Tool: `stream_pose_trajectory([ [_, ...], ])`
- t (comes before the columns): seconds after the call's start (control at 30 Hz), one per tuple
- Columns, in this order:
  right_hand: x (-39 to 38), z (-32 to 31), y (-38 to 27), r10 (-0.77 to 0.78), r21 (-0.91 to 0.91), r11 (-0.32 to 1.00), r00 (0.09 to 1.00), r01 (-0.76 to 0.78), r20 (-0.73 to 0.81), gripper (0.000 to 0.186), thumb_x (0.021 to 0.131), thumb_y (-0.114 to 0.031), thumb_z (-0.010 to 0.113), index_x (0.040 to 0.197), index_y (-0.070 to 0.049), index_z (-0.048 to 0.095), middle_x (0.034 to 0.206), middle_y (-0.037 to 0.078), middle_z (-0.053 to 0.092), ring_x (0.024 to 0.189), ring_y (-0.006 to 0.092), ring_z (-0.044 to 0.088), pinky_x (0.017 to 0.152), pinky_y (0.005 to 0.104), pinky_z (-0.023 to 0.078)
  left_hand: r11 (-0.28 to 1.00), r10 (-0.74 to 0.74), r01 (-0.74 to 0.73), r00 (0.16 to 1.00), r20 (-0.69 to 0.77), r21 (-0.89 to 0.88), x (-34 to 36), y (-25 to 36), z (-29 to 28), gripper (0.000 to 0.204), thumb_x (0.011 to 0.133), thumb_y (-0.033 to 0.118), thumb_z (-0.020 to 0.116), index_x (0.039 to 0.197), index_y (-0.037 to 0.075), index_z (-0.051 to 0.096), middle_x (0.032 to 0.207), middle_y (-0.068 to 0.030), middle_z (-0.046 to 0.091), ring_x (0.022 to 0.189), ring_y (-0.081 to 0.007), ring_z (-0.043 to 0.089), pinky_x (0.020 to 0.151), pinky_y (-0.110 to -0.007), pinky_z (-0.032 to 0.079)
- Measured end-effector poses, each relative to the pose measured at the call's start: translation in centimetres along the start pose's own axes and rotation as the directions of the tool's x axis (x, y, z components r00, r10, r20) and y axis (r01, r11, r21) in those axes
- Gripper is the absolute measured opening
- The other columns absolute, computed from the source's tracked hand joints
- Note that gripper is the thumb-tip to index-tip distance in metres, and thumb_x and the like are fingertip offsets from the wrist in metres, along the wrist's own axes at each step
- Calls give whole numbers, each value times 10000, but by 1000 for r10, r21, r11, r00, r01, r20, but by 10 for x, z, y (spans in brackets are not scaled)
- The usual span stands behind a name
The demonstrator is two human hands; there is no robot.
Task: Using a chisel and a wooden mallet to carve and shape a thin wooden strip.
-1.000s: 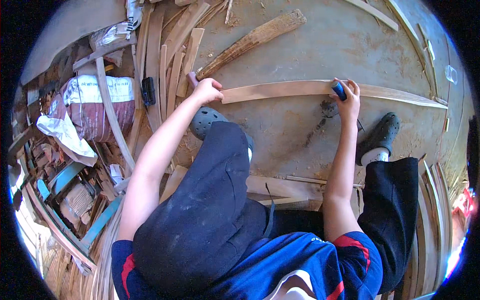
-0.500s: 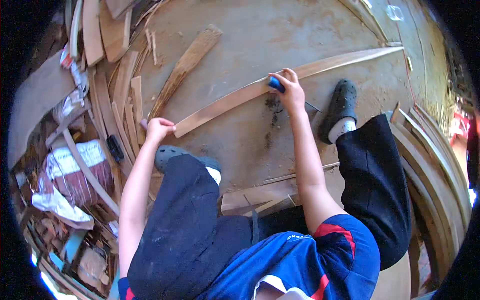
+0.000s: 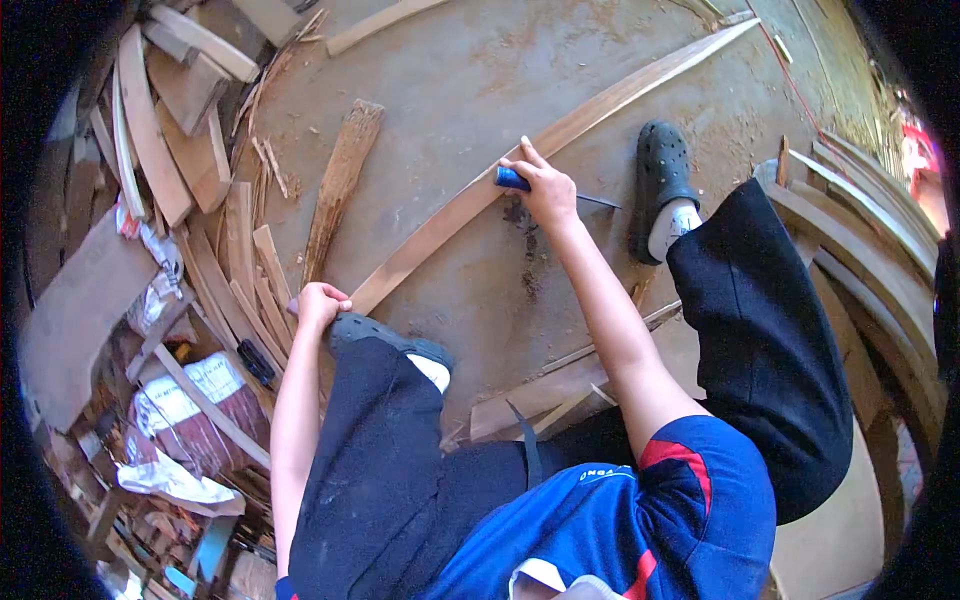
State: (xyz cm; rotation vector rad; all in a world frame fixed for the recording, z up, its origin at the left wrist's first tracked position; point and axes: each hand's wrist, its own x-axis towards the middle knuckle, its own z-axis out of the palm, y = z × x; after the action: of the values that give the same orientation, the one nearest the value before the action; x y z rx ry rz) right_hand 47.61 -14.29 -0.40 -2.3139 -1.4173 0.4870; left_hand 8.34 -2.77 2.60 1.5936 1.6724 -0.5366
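A long, thin wooden strip (image 3: 440, 222) runs slantwise over the floor, from beside my left shoe to the far right. At its near end, my left hand (image 3: 322, 306) is closed, thumb and fingertips pinching the strip's tip. A small purplish end (image 3: 293, 306) pokes out on that hand's other side; whether the hand holds it, I cannot tell. Partway along the strip, my right hand (image 3: 546, 192) is wrapped round a screwdriver (image 3: 512, 179) with a blue handle. Its thin dark shaft points right, and my outstretched fingers reach the strip's edge.
A rough brown board (image 3: 342, 185) lies left of the strip. Wood offcuts (image 3: 150, 130) and a wrapped bundle (image 3: 195, 410) crowd the left side. Curved planks (image 3: 850, 230) are stacked at the right. My dark clogs (image 3: 664, 170) stand either side of the strip's near side.
The whole view has turned and shifted, so the strip slants more steeply. Both hands keep their hold; the right one stays at about the same part of the strip.
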Motion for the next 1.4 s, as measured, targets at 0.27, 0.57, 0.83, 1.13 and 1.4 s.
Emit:
stream_pose_trajectory([
  [0.27,-9,10,-1,-22,-7,1000,991,22,-130,355,710,-114,649,998,-322,650,1292,-43,503,740,223,647,615,326,521,962,8,-20,999,45,272,15,59,-9,129,616,26,692,678,133,729,711,-80,680,683,-180,650,674,-311,506],
  [0.57,-6,-7,2,-12,139,990,1000,14,-19,392,658,-160,714,1022,-292,655,1308,-21,485,842,248,641,693,331,522,964,238,-248,966,-102,-98,16,47,-18,144,647,73,747,784,70,704,743,-64,682,706,-120,637,677,-263,502],
  [0.83,30,-74,41,396,685,711,895,-159,-204,296,729,-289,754,904,-62,682,777,56,678,719,106,615,674,278,481,843,538,-530,823,-183,96,-16,54,-2,464,683,217,777,1076,37,609,964,-110,628,882,-214,599,800,-315,483],
  [1.13,23,-43,40,520,635,514,798,-576,303,251,660,-275,786,837,-117,703,757,52,674,682,126,620,659,282,476,611,777,-691,617,-126,387,-27,104,49,615,651,229,762,1192,55,527,1027,-121,556,935,-302,541,817,-377,455],
  [1.4,20,-12,21,531,535,635,818,-558,222,261,613,-304,810,778,-128,711,777,103,676,727,221,652,683,352,491,622,770,-665,616,-168,412,-30,102,53,595,652,222,754,1188,66,545,992,-106,569,909,-290,551,806,-370,460],
])
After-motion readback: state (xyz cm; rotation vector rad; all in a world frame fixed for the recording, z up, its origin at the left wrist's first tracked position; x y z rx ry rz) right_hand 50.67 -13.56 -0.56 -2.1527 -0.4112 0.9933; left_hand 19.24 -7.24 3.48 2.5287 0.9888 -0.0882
